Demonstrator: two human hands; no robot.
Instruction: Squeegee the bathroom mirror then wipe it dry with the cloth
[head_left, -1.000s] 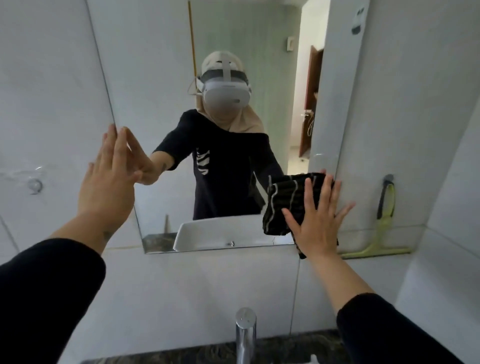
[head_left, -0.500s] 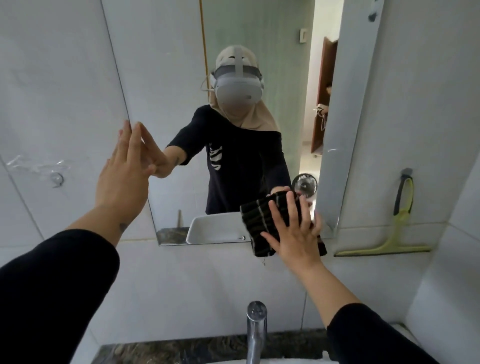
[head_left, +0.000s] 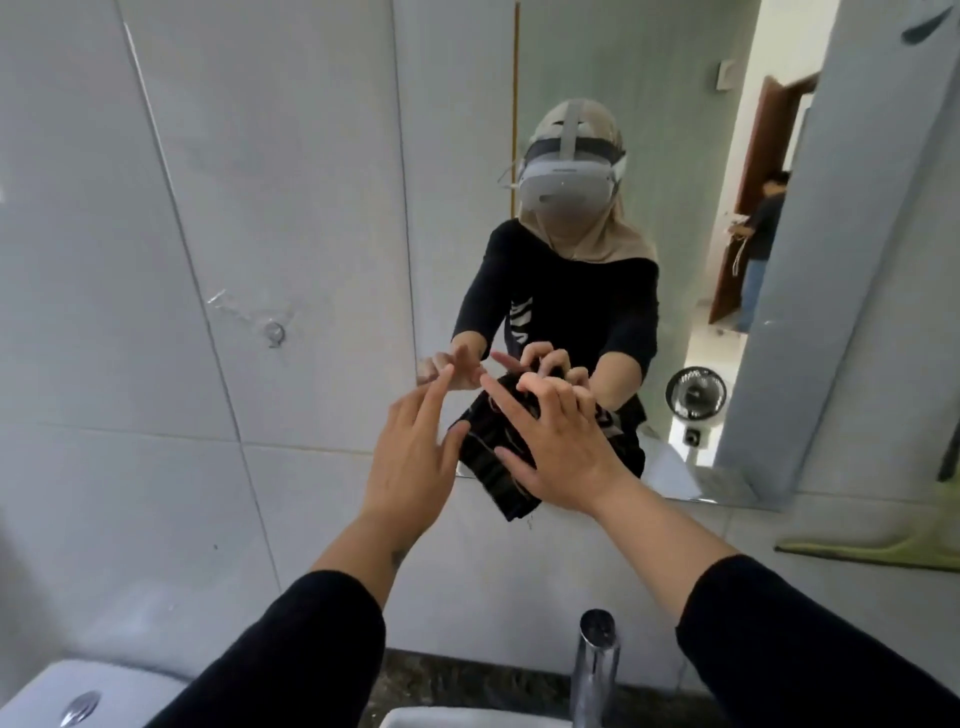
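The bathroom mirror (head_left: 597, 78) hangs on the grey tiled wall. A dark cloth (head_left: 493, 467) with thin pale stripes is pressed against the mirror's lower left corner. My right hand (head_left: 556, 441) lies flat on the cloth with fingers spread, holding it to the glass. My left hand (head_left: 415, 457) is beside it on the left, fingers apart, its fingertips at the mirror's left edge and its thumb near the cloth. The green squeegee (head_left: 883, 545) leans on the wall ledge at the right, partly cut off by the frame.
A chrome tap (head_left: 595, 665) rises below the mirror over a white basin (head_left: 467, 719). A white toilet cistern (head_left: 88, 696) sits at the lower left. A wall hook stub (head_left: 274, 332) is on the tiles to the left. The mirror reflects a fan and a person in a doorway.
My right hand has slid the cloth left along the mirror's bottom edge to its lower left corner. My left hand has dropped from the upper left edge down beside the cloth. The view shifted right.
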